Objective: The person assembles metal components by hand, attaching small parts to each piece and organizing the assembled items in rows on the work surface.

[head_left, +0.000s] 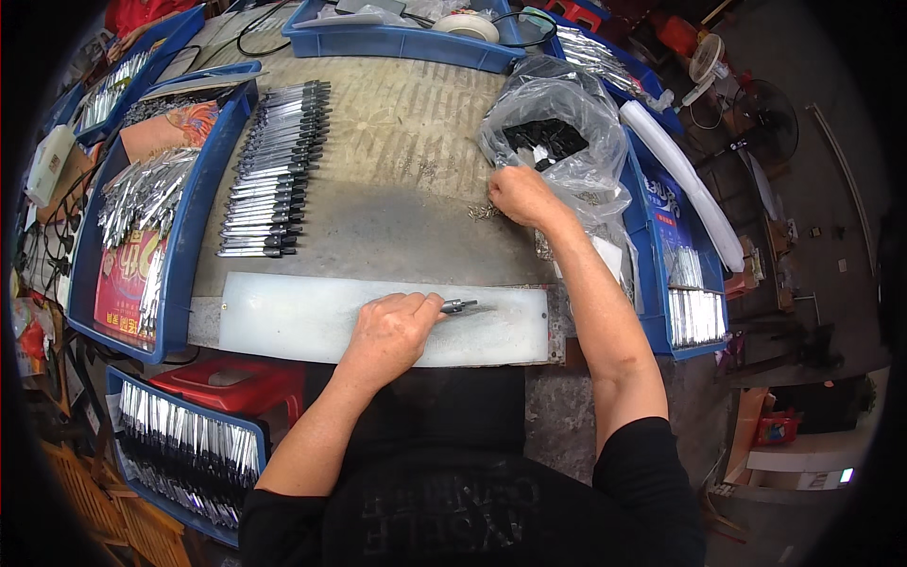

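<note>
A pen with a dark tip end pokes out of my left hand, whose fingers are wrapped round it. That hand rests over a long white board at the table's near edge. Further off and to the right, my right hand has its fingers drawn together at a small heap of tiny metal parts. Whatever its fingertips hold is hidden. Just beyond it lies a see-through plastic bag with black pieces inside. Many silver-and-black pens lie in a column on the table, left of centre.
Blue trays of silver pen parts stand left and right. Another blue tray sits at the far edge. Below left are a pen-filled blue crate and a red stool. A white roll leans over the right tray.
</note>
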### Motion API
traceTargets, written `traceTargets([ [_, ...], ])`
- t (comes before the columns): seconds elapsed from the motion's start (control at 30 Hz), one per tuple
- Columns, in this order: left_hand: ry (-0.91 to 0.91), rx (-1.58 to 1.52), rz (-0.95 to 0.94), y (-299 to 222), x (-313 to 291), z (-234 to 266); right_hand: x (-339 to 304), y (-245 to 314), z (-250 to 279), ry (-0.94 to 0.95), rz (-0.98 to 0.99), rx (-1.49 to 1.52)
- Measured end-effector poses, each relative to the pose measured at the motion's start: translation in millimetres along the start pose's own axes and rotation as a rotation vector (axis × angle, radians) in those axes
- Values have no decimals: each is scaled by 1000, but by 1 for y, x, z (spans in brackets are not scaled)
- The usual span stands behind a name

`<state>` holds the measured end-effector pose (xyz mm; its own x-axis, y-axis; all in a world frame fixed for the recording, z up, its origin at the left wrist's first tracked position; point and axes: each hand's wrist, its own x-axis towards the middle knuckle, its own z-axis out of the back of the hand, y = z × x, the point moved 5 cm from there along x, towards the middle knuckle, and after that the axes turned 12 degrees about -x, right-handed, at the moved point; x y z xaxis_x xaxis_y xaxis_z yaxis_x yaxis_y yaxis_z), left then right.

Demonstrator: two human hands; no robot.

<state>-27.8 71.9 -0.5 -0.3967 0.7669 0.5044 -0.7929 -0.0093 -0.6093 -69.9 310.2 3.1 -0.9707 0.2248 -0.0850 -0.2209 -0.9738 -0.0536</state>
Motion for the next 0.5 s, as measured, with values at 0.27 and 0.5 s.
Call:
traceTargets([
  [0.27, -5, 12, 9, -1, -1, 2, -32, 15, 27, -152, -37, 259],
  [0.5, -16, 14, 5, 1, -3, 1, -108, 65, 7, 95, -29, 1054],
])
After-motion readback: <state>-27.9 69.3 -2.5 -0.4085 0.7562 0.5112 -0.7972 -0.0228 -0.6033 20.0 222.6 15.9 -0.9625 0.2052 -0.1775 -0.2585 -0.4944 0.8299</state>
